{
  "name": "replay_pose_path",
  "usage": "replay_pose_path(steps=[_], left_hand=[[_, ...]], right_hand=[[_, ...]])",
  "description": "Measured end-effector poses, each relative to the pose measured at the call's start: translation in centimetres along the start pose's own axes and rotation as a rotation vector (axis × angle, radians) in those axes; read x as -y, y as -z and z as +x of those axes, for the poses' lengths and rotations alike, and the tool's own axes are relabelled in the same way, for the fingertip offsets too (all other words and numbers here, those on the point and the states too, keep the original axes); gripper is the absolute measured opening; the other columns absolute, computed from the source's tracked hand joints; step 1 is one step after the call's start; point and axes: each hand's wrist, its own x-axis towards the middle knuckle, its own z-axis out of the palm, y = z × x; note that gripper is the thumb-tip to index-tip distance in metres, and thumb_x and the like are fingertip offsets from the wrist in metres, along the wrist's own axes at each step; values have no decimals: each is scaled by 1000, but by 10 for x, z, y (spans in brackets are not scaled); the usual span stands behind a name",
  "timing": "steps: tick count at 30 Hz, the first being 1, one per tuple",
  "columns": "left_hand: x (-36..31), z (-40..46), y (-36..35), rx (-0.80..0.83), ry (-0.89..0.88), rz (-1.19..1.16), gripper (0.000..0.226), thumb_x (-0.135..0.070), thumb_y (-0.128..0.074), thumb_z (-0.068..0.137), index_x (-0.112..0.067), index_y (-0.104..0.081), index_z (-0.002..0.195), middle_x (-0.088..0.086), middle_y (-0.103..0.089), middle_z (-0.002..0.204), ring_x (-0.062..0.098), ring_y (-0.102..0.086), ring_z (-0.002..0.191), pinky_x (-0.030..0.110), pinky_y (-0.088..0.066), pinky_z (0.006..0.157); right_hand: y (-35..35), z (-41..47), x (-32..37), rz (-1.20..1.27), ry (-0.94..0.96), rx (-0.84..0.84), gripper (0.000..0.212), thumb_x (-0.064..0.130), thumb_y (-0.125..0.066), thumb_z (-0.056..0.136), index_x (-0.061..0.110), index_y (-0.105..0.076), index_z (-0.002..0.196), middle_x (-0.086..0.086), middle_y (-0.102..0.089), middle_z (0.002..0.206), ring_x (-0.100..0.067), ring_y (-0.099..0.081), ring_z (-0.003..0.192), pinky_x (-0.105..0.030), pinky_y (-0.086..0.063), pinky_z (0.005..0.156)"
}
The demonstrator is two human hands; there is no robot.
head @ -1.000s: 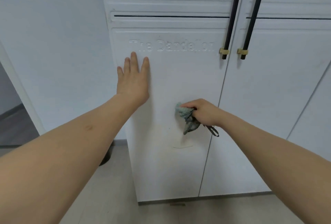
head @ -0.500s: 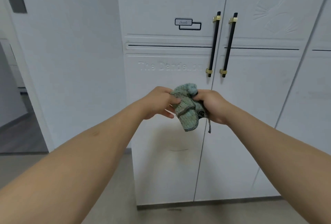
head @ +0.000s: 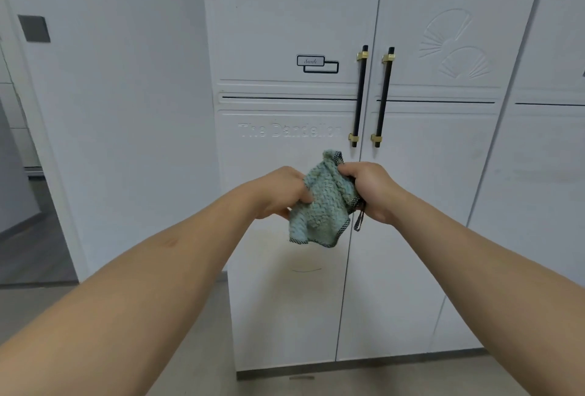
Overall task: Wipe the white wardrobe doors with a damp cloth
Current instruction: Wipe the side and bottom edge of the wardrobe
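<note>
A crumpled pale green cloth (head: 323, 205) with a dark checked edge hangs between both hands, held in the air in front of the wardrobe, clear of it. My left hand (head: 280, 191) pinches its left side. My right hand (head: 368, 188) grips its upper right corner, and a dark loop dangles below that hand. Behind stand the white wardrobe doors: the left door (head: 285, 300) with raised lettering and the right door (head: 421, 237). A thin dark curved mark (head: 306, 270) shows low on the left door.
Two black bar handles (head: 359, 96) with gold mounts sit at the seam between the doors. A third white door (head: 538, 205) lies to the right. A white wall with a grey switch plate (head: 34, 28) is on the left, beside a doorway. Grey floor runs below.
My left hand left the door, where it lay flat, and took hold of the cloth. My right hand lifted the cloth off the door. The view pulled back and up.
</note>
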Motion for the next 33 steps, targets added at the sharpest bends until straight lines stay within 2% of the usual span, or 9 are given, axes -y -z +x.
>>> replay_pose_path(steps=[4,6,9,11,14,17,22,29,33], left_hand=[[-3,-1,3,-48,13,-176,12,-4,-56,85,1,-63,93,19,-69,93,39,-71,92,45,-57,83],[-7,-3,3,-51,17,-288,20,-2,-49,90,3,-66,100,18,-72,96,35,-71,92,42,-57,83],[-12,-4,1,-79,-4,-325,26,-1,-48,91,5,-66,108,18,-73,102,33,-71,93,42,-57,83],[-15,-4,-2,-62,-30,-320,27,-1,-49,92,5,-68,110,18,-74,105,32,-72,95,41,-58,83],[-17,-2,-5,-82,-94,-359,23,-1,-53,97,2,-69,113,17,-75,105,29,-74,96,36,-59,78],[-13,7,-3,-218,-139,-287,24,-5,-67,92,-3,-70,116,12,-76,105,25,-74,96,31,-57,73],[0,19,2,-232,-145,-303,21,-3,-71,89,-1,-71,110,11,-76,106,24,-73,96,36,-59,77],[27,49,-22,-354,-40,-353,19,9,-61,90,1,-69,106,15,-75,95,23,-73,71,33,-60,60],[34,65,-34,-342,-8,-385,22,10,-56,90,-3,-69,102,18,-75,99,32,-76,83,42,-63,68]], right_hand=[[10,2,-2,-247,-37,-63,16,10,-48,93,9,-60,82,-16,-53,82,-24,-51,66,-31,-43,56],[13,4,-6,-368,-12,-111,15,13,-54,93,0,-60,93,-23,-57,87,-23,-55,66,-31,-48,57],[6,-6,-11,-175,76,-118,32,38,-63,95,11,-65,113,-8,-69,108,-22,-67,99,-41,-54,85],[-1,-15,-18,-74,145,54,35,45,-64,94,19,-66,118,0,-71,116,-20,-66,110,-38,-51,89],[-11,-19,-40,38,103,273,36,14,-70,91,8,-61,125,-14,-73,115,-34,-71,104,-41,-57,81],[-7,-8,-46,121,78,61,35,-13,-60,83,-1,-60,116,-27,-69,115,-42,-71,99,-49,-60,77],[13,16,-34,265,-41,75,33,-2,-55,89,0,-65,121,-19,-73,114,-35,-72,104,-46,-58,91],[11,56,-60,436,-149,-262,25,5,-61,92,-2,-63,116,-20,-73,108,-34,-73,96,-52,-54,97],[-1,49,-83,201,108,-23,62,3,-76,84,20,-47,137,-11,-64,119,-25,-73,97,-36,-60,85]])
